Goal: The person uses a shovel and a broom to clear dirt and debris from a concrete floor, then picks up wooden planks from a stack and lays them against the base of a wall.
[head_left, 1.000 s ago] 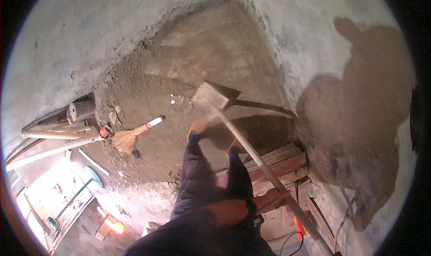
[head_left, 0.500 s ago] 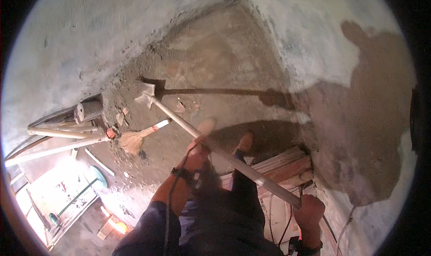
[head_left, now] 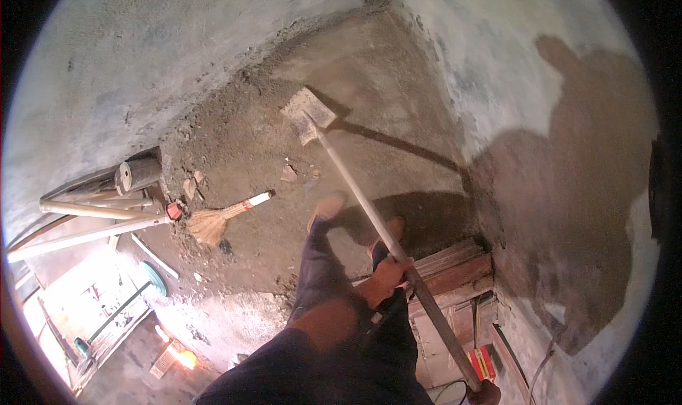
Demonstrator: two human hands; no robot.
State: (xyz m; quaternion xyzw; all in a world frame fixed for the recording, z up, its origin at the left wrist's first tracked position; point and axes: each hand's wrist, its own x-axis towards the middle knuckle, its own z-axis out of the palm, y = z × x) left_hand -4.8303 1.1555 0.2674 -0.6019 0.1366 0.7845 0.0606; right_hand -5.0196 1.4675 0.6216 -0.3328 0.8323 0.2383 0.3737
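Note:
A shovel (head_left: pixel 359 195) with a long wooden handle and a flat, square, dirt-smeared blade slants across the view. Its blade is at or just above the dusty floor (head_left: pixel 383 71), with a shadow beside it. My left hand (head_left: pixel 391 272) is closed round the lower middle of the handle. Down at the lower edge, my right hand (head_left: pixel 486 393) grips the handle's end, partly cut off by the picture's rim. Left of the shovel lies a straw hand broom (head_left: pixel 220 220) with a white grip. Small broken chips (head_left: pixel 289 173) lie between broom and blade.
Rough plastered walls (head_left: pixel 177 42) meet in a corner ahead. Poles (head_left: pixel 92 234) and a cylinder (head_left: pixel 138 175) lean at the left. Stacked timber (head_left: pixel 455 266) stands by my right foot, with a red-and-yellow box (head_left: pixel 482 362) below it. A bright opening (head_left: pixel 92 291) is at the lower left.
The shovel's blade has swung right and farther away, from near the left wall toward the middle. Both hands have moved with the handle, the left rightward and down, the right lower.

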